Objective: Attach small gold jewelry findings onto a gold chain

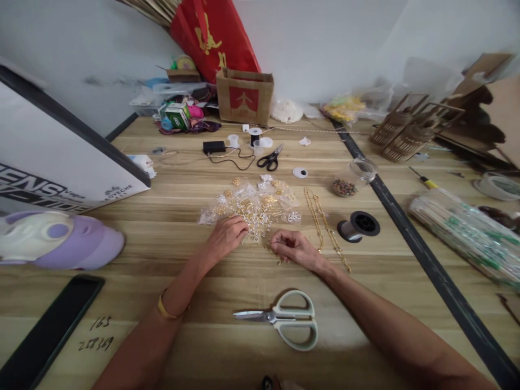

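Note:
A heap of small silver and gold beads and charms (257, 221) lies mid-table, with small clear bags of findings (244, 192) around its far side. My left hand (226, 237) rests at the heap's left edge, fingers bent and close together; whatever is between the fingertips is hidden. Just right of the heap, my right hand (294, 248) is closed in a pinch, and tiny gold bits show by its fingers, too small to name. A gold chain (324, 222) lies beyond my right wrist, beside a spool of thin wire (359, 226).
Pale-handled scissors (294, 319) lie in front of me. Farther back are black scissors (271, 158), a jar of mixed beads (345, 187) on its side and a paper bag (245, 97). A phone (49, 330) and purple-white object (60, 238) sit left, packaged sticks (467, 233) right.

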`<state>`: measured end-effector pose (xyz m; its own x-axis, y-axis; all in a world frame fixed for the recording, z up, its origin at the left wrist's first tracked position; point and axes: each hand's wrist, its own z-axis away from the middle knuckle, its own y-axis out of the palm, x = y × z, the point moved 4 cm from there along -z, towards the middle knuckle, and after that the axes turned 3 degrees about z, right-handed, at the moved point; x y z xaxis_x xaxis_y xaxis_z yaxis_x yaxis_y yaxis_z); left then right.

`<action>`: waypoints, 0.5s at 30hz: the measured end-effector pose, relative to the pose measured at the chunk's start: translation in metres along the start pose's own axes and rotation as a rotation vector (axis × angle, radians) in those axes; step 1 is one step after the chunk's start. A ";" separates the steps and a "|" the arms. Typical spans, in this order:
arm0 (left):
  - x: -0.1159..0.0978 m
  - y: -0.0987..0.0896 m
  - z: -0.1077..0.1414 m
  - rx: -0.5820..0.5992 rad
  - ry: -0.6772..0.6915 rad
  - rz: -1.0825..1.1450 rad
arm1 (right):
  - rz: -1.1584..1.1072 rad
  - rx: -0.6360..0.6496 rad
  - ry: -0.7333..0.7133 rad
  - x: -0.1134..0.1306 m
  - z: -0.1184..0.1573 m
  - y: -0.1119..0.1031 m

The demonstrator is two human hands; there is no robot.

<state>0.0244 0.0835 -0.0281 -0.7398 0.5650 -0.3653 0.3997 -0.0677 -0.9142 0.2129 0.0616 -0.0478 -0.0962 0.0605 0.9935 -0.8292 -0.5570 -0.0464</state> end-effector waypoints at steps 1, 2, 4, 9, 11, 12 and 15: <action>0.001 0.000 0.000 -0.009 -0.014 0.018 | -0.004 0.001 -0.002 0.000 0.000 0.000; 0.002 -0.001 0.000 -0.021 -0.029 0.044 | -0.006 0.002 -0.004 0.000 0.000 0.000; 0.004 -0.002 0.000 -0.055 -0.058 0.119 | -0.009 0.007 -0.007 -0.001 0.000 -0.001; 0.011 -0.005 -0.001 -0.144 -0.144 0.399 | -0.021 0.013 -0.019 0.000 0.000 -0.001; 0.013 -0.005 0.000 -0.164 -0.214 0.517 | -0.027 0.017 -0.021 0.000 0.000 -0.001; 0.015 -0.005 0.001 -0.173 -0.254 0.571 | -0.028 0.018 -0.022 0.000 0.000 -0.001; 0.018 -0.003 0.004 -0.185 -0.354 0.692 | -0.029 0.016 -0.025 -0.001 0.000 -0.001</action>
<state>0.0078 0.0910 -0.0329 -0.4068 0.1482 -0.9014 0.8913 -0.1520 -0.4272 0.2138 0.0626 -0.0488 -0.0580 0.0559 0.9967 -0.8224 -0.5687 -0.0160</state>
